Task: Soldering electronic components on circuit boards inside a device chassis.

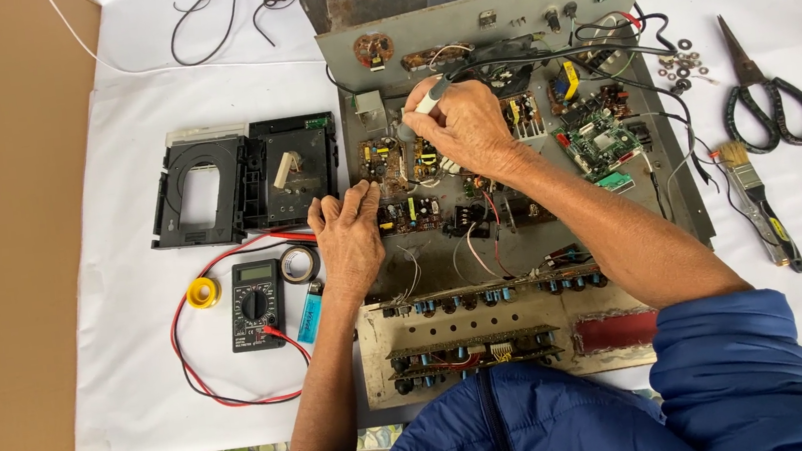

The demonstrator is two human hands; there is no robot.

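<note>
An opened metal electronics chassis (679, 194) lies on a white sheet, with several circuit boards inside. My right hand (466, 127) is closed around a pen-shaped soldering iron (429, 99) with a dark cable, its tip down over a small brown circuit board (382, 160) at the chassis's left. My left hand (348, 237) rests flat at the left edge of the chassis, fingers touching another small board (410, 214). The chassis's front panel (495, 341) with knobs lies nearest me.
A black disc-drive mechanism (240, 181) lies left of the chassis. A black multimeter (256, 304) with red leads, a yellow solder spool (203, 292), a tape roll (300, 263) and a blue lighter (310, 316) sit front left. Scissors (767, 98), a paintbrush (759, 205) and washers (680, 61) lie right.
</note>
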